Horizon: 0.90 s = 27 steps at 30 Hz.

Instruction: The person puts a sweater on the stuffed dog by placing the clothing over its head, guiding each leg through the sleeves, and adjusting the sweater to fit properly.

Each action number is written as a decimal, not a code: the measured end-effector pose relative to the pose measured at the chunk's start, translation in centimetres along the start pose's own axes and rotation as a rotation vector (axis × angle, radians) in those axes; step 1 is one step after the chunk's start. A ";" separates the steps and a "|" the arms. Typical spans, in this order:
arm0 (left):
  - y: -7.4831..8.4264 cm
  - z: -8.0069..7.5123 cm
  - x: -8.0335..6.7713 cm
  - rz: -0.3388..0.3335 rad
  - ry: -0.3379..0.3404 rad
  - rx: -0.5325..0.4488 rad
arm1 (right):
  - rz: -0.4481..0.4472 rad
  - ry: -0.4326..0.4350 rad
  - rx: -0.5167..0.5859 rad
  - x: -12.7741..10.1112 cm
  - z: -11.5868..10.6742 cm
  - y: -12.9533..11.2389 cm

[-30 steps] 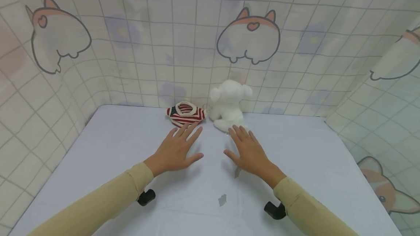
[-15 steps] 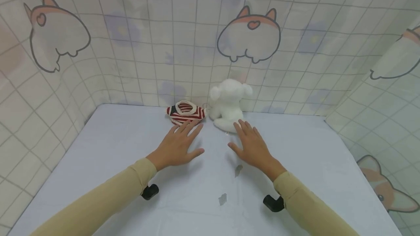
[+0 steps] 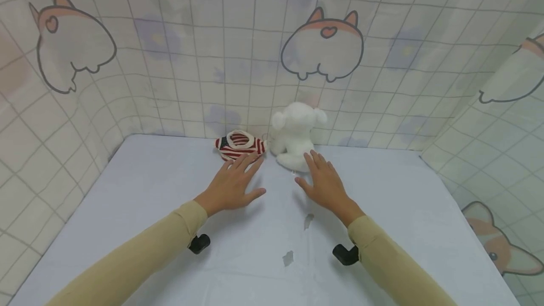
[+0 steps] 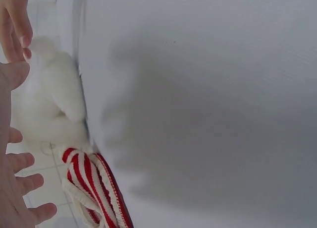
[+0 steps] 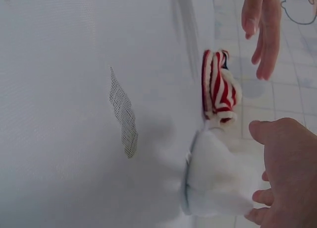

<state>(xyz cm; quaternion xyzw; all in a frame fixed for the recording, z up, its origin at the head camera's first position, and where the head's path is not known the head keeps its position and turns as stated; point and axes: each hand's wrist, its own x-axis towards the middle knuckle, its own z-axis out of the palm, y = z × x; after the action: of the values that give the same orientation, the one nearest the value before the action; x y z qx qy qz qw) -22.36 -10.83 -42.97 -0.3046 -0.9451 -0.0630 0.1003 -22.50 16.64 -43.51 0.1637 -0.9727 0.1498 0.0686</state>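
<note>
Both your hands have crept forward across the bench (image 3: 148,188), fingers spread: left hand (image 3: 231,185) now touches the striped garment (image 3: 239,146) at 11 o'clock, right hand (image 3: 325,184) reaches the white plush toy (image 3: 294,137) at 12, so a grasp looks close.

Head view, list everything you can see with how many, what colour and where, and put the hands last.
plush toy: one, white, far edge of the table against the backdrop.
striped garment: one, red and white, bunched just left of the plush toy.
table: one, pale blue-white covering with two small grey marks near the middle.
backdrop: one, cream grid cloth with cartoon corgi prints, on three sides.
left hand: one, beige sleeve, fingers straight, tips at the striped garment.
right hand: one, beige sleeve, fingers straight, tips at the plush toy.
</note>
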 end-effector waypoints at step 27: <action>-0.3 1.0 2.3 -0.060 0.019 -0.132 | 0.180 0.050 0.223 2.0 0.9 0.8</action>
<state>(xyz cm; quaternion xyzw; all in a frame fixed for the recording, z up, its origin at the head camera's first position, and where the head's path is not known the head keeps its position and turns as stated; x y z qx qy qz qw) -24.51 -9.67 -43.42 -0.2814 -0.9466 -0.1308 0.0871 -24.72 16.50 -44.24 0.0787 -0.9586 0.2667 0.0604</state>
